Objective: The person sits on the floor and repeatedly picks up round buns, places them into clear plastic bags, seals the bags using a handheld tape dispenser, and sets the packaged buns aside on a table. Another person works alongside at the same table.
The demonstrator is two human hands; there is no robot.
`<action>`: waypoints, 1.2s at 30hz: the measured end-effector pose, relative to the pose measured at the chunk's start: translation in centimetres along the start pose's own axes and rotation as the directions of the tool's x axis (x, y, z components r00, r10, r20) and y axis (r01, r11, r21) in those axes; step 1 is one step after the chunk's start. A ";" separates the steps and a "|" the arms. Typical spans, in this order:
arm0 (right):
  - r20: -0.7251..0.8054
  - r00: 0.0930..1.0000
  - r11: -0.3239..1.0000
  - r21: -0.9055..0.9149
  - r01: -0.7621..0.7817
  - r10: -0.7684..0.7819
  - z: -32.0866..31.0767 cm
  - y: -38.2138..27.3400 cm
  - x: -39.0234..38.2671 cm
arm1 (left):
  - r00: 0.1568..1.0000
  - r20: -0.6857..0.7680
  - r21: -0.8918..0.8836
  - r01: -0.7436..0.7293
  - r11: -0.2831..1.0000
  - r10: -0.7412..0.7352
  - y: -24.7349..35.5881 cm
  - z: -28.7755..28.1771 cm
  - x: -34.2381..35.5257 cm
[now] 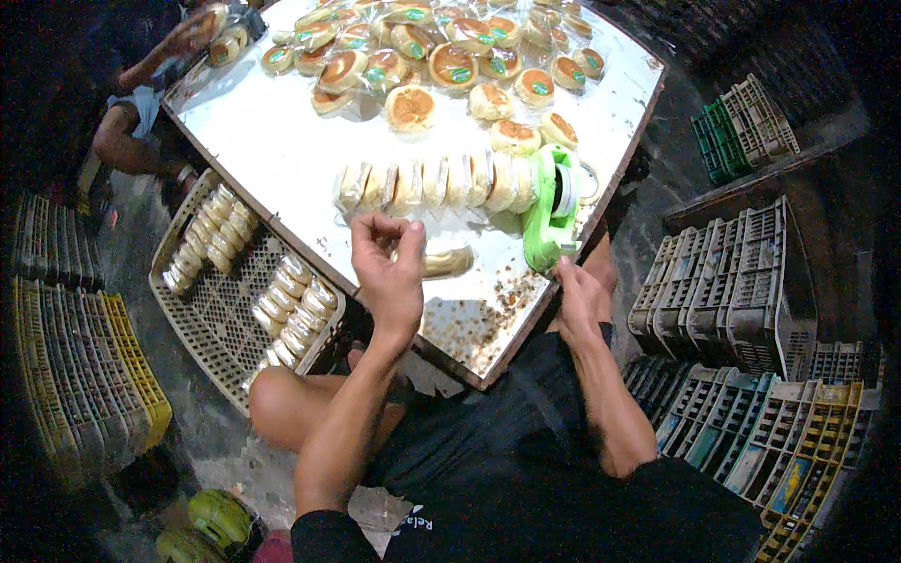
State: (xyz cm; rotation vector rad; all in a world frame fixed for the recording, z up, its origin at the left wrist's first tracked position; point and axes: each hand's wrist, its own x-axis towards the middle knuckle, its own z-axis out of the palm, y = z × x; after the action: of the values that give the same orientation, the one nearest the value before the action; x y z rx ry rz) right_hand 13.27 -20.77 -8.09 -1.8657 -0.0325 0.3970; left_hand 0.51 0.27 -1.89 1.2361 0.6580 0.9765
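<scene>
Over the white table my left hand (387,272) is closed, its fingers curled toward the thumb; whatever may be in them is too small to make out. Right beside it a wrapped bun (449,262) lies on its side. My right hand (582,296) pinches at the cutter end of a green tape dispenser (542,230); any tape between the fingertips cannot be seen clearly. Behind both hands, a row of wrapped buns (435,182) stands on edge, its right end against the dispenser.
Browned buns in clear bags (455,64) pile up at the table's (235,117) far side, with loose buns in front. A plastic crate (202,314) of packed buns sits left of the table. Crate stacks (718,281) flank both sides. Another person's arm (155,66) reaches in far left.
</scene>
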 end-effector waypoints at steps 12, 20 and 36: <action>0.363 0.894 0.919 0.376 0.118 -0.263 12.2 -9.4 -6.8 | 0.982 0.165 0.246 -0.131 0.960 0.092 3.2 -2.1 -0.4; 0.563 0.747 0.913 0.382 0.144 -0.354 16.7 -12.8 -5.5 | 0.931 0.166 -0.354 0.364 0.861 -0.326 4.9 -6.1 4.4; 0.862 0.345 -0.183 -0.433 0.883 -0.372 19.3 -10.6 8.3 | 0.558 0.716 0.620 -0.784 0.016 -0.420 -0.4 -7.0 17.1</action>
State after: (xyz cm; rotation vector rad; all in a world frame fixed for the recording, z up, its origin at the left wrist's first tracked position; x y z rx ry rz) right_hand 17.39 2.24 -5.58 -2.3996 -2.0764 -0.0917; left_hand 2.56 18.64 -2.45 3.0124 0.2366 -0.2756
